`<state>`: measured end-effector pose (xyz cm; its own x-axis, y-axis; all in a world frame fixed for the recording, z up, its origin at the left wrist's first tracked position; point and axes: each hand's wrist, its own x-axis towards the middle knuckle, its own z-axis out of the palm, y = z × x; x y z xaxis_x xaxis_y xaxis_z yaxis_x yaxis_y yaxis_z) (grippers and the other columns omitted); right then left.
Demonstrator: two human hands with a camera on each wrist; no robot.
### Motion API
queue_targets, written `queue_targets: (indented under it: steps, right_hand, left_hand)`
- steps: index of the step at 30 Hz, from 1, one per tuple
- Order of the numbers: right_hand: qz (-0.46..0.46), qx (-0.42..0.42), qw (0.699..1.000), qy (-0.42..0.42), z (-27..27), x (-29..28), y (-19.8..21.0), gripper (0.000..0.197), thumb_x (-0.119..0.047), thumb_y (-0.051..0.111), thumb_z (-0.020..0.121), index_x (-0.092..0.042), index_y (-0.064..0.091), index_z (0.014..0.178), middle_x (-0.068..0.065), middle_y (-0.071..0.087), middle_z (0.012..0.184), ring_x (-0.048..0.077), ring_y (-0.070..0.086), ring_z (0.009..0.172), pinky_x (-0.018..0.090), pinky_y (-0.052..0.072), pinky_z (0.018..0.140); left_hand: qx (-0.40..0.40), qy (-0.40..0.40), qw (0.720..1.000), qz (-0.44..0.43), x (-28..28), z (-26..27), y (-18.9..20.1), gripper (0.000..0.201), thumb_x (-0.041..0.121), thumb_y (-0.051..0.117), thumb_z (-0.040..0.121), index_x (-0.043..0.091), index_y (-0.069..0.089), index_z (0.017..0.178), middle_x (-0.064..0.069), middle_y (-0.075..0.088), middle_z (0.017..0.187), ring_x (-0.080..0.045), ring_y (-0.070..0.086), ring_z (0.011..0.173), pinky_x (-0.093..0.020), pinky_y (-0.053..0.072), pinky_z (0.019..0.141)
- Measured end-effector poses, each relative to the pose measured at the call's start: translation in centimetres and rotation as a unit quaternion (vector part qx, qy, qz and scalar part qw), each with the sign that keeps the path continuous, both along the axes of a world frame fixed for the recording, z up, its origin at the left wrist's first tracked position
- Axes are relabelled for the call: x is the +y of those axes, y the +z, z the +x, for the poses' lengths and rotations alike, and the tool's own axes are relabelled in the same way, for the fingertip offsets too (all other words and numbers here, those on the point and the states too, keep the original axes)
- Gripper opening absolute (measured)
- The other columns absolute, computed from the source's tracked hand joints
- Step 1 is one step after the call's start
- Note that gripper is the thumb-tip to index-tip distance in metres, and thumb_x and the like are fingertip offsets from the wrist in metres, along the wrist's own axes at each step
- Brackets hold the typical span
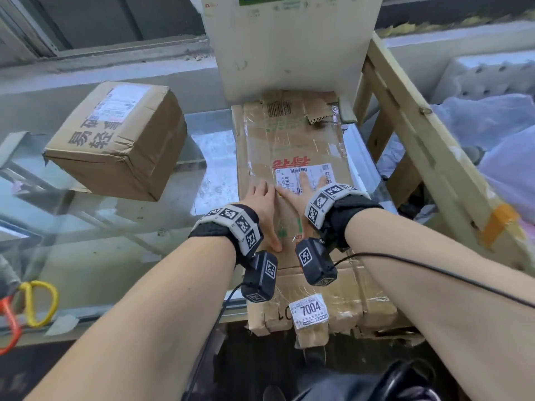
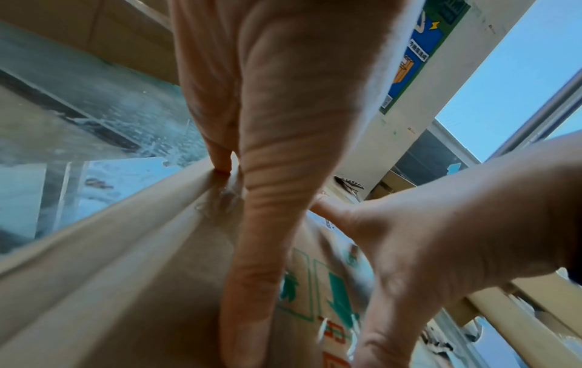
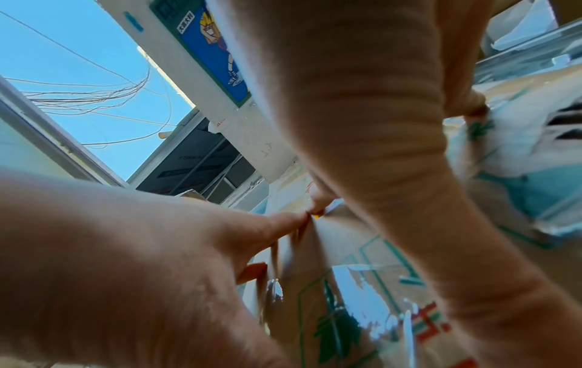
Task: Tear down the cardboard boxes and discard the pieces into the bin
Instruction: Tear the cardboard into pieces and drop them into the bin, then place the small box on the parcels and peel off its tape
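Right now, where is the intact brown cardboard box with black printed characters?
In the head view, the intact brown cardboard box sits on the glass tabletop, left of the flattened cardboard box under both hands, apart from it.

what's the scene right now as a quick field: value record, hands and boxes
left hand: flat, pressing on the flattened box
right hand: flat, fingers on the shipping label
flattened box: lies on the glass table, near end past the table edge
whole box: still assembled, to the left on the table
scissors: at the left edge of the table
white board: stands upright behind the flattened box
bin: not clearly visible
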<state>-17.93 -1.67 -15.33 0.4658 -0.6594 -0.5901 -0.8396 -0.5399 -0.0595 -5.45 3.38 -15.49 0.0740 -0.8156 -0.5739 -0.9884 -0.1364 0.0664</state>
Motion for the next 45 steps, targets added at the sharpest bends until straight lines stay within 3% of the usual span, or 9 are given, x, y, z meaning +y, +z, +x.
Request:
queue_targets:
  steps: [5, 7, 10, 13, 20, 25, 36, 40, 45]
  right_hand:
    - [0.0, -0.001, 1.0, 0.01, 0.2, 0.9, 3.1, 0.065, -0.038, 0.041, 0.101, -0.024, 0.004, 0.153, 0.019, 0.0, 0.159, 0.044, 0.007, 0.144, 0.048, 0.017, 0.114]
    - [0.022, -0.038, 0.999, 0.027, 1.2, -0.8, 5.4, 0.051, -0.027, 0.042, 0.102, -0.011, 0.028, 0.148, 0.017, 0.033, 0.151, 0.034, 0.034, 0.137, 0.035, 0.032, 0.106]
    - [0.011, -0.029, 0.997, 0.072, 3.1, -3.3, 7.7, 0.053, -0.017, 0.065, 0.088, -0.009, 0.048, 0.137, 0.01, 0.052, 0.136, 0.024, 0.053, 0.117, 0.03, 0.042, 0.097]
    - [0.004, -0.022, 0.998, 0.065, 5.0, -4.9, 8.8, 0.051, -0.005, 0.065, 0.086, 0.002, 0.049, 0.134, 0.014, 0.054, 0.133, 0.026, 0.053, 0.12, 0.029, 0.041, 0.094]
    - [-0.078, -0.084, 0.993, 0.017, 5.2, -2.8, 7.1, 0.047, -0.014, 0.062, 0.089, -0.006, 0.052, 0.134, 0.011, 0.054, 0.136, 0.027, 0.054, 0.122, 0.03, 0.042, 0.096]
    - [-0.064, -0.16, 0.985, 0.009, 8.0, 0.8, 6.5, 0.071, -0.023, 0.064, 0.09, -0.012, 0.026, 0.149, 0.009, 0.038, 0.15, 0.027, 0.042, 0.133, 0.033, 0.034, 0.106]
    - [-0.109, -0.257, 0.953, 0.122, 21.0, 6.1, 7.4, 0.085, -0.015, 0.061, 0.089, -0.02, 0.005, 0.153, 0.0, -0.004, 0.161, 0.023, -0.001, 0.148, 0.045, 0.016, 0.119]
    - [-0.1, -0.258, 0.951, 0.141, 24.2, 6.9, 7.4, 0.083, -0.008, 0.053, 0.089, -0.019, 0.002, 0.153, -0.002, -0.004, 0.161, 0.022, -0.003, 0.148, 0.048, 0.016, 0.118]
    - [-0.092, -0.268, 0.951, 0.126, 24.8, 7.0, 6.3, 0.083, -0.007, 0.052, 0.089, -0.022, 0.0, 0.153, -0.006, -0.002, 0.161, 0.017, 0.005, 0.148, 0.042, 0.018, 0.119]
  left_hand:
    - [0.106, 0.064, 0.992, -0.027, 0.2, 0.4, 2.0, 0.098, 0.032, 0.079, 0.074, 0.01, 0.021, 0.15, -0.008, 0.021, 0.155, -0.025, 0.025, 0.14, -0.033, 0.031, 0.111]
    - [0.17, 0.147, 0.965, -0.132, 0.3, 1.7, 3.0, 0.048, 0.019, 0.064, 0.087, 0.011, 0.052, 0.133, -0.007, 0.05, 0.138, -0.022, 0.049, 0.123, -0.026, 0.04, 0.097]
    - [0.204, 0.256, 0.906, -0.269, 1.0, 3.7, 4.4, 0.026, 0.011, 0.048, 0.094, 0.01, 0.066, 0.111, -0.006, 0.07, 0.1, -0.017, 0.063, 0.09, -0.023, 0.047, 0.08]
    - [0.213, 0.28, 0.887, -0.3, 2.1, 5.6, 5.1, 0.03, 0.006, 0.039, 0.093, 0.012, 0.068, 0.099, 0.0, 0.069, 0.075, -0.014, 0.062, 0.068, -0.03, 0.054, 0.072]
    - [0.22, 0.274, 0.89, -0.291, 3.4, 8.1, 3.6, 0.021, 0.015, 0.052, 0.091, 0.017, 0.062, 0.109, 0.002, 0.063, 0.074, -0.015, 0.059, 0.069, -0.026, 0.046, 0.058]
    - [0.195, 0.281, 0.877, -0.338, 5.0, 10.2, 3.8, 0.035, 0.026, 0.063, 0.088, 0.014, 0.054, 0.121, 0.001, 0.061, 0.096, -0.019, 0.058, 0.1, -0.031, 0.044, 0.089]
    - [0.039, 0.376, 0.776, -0.505, 11.8, 22.8, 8.0, 0.062, 0.02, 0.062, 0.084, 0.005, 0.036, 0.138, -0.014, 0.034, 0.139, -0.028, 0.032, 0.13, -0.032, 0.026, 0.11]
    - [0.119, 0.451, 0.753, -0.463, 12.0, 27.4, 8.4, 0.079, 0.034, 0.064, 0.086, 0.004, 0.024, 0.147, -0.015, 0.025, 0.152, -0.026, 0.021, 0.142, -0.032, 0.016, 0.117]
    - [0.31, 0.55, 0.669, -0.392, 11.0, 30.2, 7.3, 0.073, 0.052, 0.049, 0.093, 0.007, 0.027, 0.147, -0.014, 0.035, 0.149, -0.027, 0.038, 0.132, -0.034, 0.032, 0.108]
